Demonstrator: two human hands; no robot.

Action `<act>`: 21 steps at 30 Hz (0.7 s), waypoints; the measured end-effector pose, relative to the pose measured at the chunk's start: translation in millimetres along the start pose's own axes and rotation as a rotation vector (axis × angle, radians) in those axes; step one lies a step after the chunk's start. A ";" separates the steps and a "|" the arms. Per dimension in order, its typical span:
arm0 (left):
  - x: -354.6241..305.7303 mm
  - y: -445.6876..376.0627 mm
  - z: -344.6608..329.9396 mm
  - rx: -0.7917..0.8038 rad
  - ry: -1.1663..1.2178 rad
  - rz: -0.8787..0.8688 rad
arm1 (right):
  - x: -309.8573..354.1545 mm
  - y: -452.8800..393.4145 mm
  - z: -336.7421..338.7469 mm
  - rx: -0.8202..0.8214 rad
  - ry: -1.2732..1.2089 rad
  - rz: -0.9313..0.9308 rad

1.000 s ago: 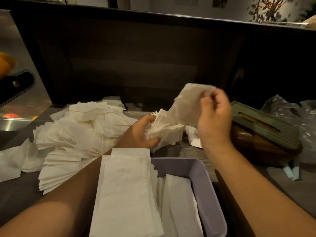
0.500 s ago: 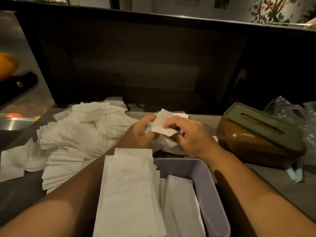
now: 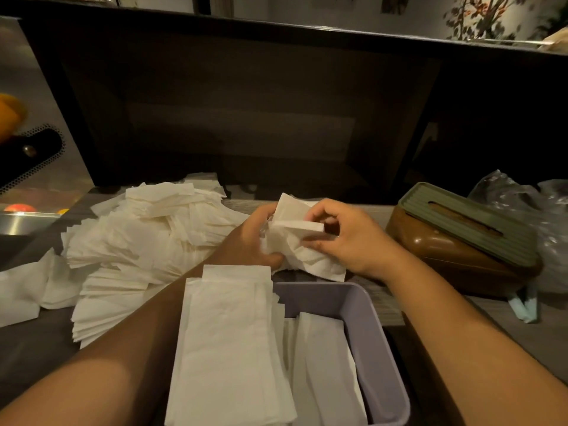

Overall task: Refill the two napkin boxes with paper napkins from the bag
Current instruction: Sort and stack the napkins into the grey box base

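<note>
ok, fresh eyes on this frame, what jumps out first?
The two hands at centre: left hand and right hand both grip a small bunch of napkins above the table. Left of them sprawls a big loose heap of white napkins. In the near foreground the open lavender box is partly filled with folded napkins, and the brown box with a green slotted lid sits closed at right.

No legible text, labels, brands, numbers or signs seen anywhere; napkins (image 3: 147, 229), lavender box (image 3: 362, 327) and brown box's green lid (image 3: 467, 222) unmarked; background too dim for reading.
</note>
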State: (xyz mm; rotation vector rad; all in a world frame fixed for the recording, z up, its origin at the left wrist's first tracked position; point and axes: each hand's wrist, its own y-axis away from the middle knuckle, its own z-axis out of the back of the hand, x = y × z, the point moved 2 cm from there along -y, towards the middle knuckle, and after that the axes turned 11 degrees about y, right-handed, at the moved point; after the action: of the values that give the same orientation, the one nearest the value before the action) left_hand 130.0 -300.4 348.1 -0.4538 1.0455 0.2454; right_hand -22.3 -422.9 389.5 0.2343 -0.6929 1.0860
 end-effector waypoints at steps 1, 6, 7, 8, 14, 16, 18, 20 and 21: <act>-1.4 1.5 -1.0 0.007 -0.004 0.002 | 1.7 0.6 8.6 -0.005 0.019 -0.008; -8.1 2.0 -1.1 0.070 0.059 0.049 | 27.3 -12.3 38.9 0.316 0.549 0.020; -8.5 1.9 -1.0 0.086 0.068 0.040 | 33.1 -16.6 35.1 0.352 0.663 0.023; -9.2 2.1 -1.6 0.091 0.073 0.028 | 39.1 -20.1 29.1 0.357 0.749 0.041; -1.8 -2.1 -2.5 -0.004 0.006 -0.033 | 33.8 -20.1 5.1 0.245 0.897 0.130; -3.6 -1.1 -1.8 -0.008 0.015 -0.022 | 16.6 -12.6 12.9 0.244 0.737 0.014; -3.8 -0.5 -1.4 -0.008 0.014 -0.025 | 3.9 -2.8 24.8 0.128 0.472 -0.071; -4.2 -0.4 -1.5 -0.013 0.006 -0.027 | -1.2 5.7 33.7 -0.015 0.194 -0.120; -4.3 -0.6 -1.5 -0.014 0.004 -0.024 | -2.0 7.4 34.6 -0.047 0.135 -0.125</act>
State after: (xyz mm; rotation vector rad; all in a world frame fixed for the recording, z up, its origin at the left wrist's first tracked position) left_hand 127.0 -301.6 351.3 -0.4797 1.0423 0.2306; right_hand -43.3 -438.1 413.7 0.1599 -0.5750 0.9557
